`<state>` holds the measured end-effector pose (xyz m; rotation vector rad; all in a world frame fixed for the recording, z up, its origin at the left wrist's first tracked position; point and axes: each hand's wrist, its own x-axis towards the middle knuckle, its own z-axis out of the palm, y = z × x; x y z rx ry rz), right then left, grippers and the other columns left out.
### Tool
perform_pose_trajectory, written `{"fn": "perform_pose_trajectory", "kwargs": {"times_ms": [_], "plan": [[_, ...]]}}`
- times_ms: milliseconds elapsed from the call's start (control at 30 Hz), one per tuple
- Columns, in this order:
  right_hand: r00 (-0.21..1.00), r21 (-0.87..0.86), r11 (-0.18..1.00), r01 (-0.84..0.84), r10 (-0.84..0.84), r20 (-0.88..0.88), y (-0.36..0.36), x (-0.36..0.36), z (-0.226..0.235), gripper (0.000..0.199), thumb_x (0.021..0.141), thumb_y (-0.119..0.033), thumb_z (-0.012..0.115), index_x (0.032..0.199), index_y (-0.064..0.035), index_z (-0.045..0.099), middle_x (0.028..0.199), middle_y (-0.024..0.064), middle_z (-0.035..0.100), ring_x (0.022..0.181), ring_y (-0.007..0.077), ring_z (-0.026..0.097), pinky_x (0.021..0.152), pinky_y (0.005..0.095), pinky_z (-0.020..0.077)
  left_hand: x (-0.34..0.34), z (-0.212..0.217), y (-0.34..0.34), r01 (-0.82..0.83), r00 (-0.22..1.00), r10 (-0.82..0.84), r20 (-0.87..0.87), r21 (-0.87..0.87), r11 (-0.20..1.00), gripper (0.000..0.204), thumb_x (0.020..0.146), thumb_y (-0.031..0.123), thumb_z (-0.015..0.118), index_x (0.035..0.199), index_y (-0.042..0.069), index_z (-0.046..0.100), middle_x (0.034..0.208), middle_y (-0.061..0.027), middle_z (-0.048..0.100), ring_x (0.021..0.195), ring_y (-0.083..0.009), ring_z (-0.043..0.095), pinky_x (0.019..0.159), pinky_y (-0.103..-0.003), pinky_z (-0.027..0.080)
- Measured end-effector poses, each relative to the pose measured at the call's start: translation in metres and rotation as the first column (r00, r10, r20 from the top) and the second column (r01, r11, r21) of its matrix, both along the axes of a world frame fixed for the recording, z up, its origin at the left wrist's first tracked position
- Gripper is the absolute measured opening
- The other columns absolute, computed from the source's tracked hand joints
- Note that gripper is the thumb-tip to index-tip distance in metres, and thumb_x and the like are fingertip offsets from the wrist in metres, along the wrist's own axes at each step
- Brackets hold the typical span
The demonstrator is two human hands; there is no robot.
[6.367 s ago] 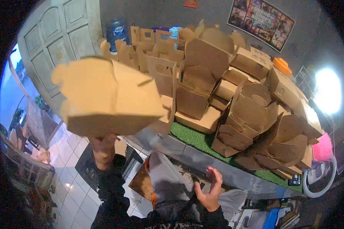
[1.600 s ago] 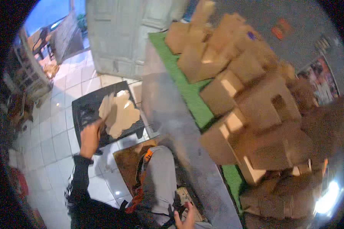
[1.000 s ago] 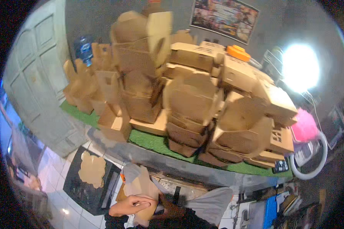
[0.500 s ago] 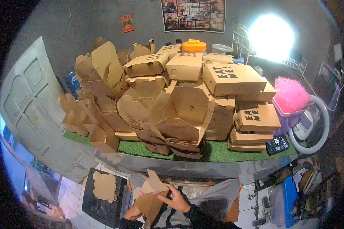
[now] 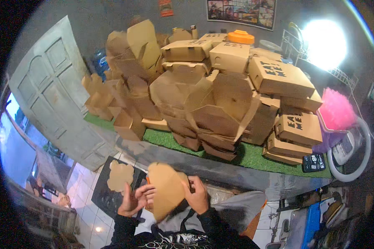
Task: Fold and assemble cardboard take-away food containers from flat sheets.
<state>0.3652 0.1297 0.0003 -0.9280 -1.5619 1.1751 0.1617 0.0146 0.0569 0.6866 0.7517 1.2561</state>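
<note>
A brown cardboard carton, somewhat blurred, is held above my lap. My right hand grips its right edge, with the thumb on the side facing me. Beside its left edge is my left hand, palm up with the fingers apart; whether the fingertips touch the card I cannot tell. Flat cardboard blanks with wavy edges lie to the left on a black low stand.
Ahead, a ledge covered with green artificial turf bears nested open cartons and closed printed boxes. A pink duster, a white ring lamp and a black pouch sit at its right end. A white door stands left.
My left hand has come off the carton and spread its fingers. The carton has been raised and turned, with my right hand still on it. The view has shifted left and tilted.
</note>
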Motion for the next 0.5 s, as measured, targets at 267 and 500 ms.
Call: {"fn": "perform_pose_trajectory", "kwargs": {"times_ms": [267,500], "plan": [[0.998,0.277,0.959,-0.053,0.062,-0.024,0.003,-0.064,0.029,0.016,0.084,-0.002,0.062,0.099,-0.0013,0.055,0.087,0.0113,0.057,0.069,0.0192,0.059,0.051,0.0273,0.0431,-0.016,0.039,-0.044,-0.259,0.826,0.176,-0.536,-0.084,0.962,0.056,0.088,0.022,0.064,0.132,-0.003,0.042,0.12,-0.0037,0.057,0.106,-0.0096,0.054,0.092,-0.025,0.042],[0.988,0.407,0.901,-0.148,0.152,0.023,0.001,-0.054,0.051,0.025,0.075,0.003,0.064,0.1,-0.0043,0.063,0.094,0.0135,0.06,0.078,0.0303,0.062,0.068,0.0359,0.0503,-0.018,0.051,-0.04,-0.274,0.822,0.209,-0.53,-0.047,0.96,0.051,0.089,0.009,0.061,0.134,0.0,0.04,0.126,-0.0076,0.053,0.113,-0.0113,0.051,0.095,-0.027,0.042]]}}
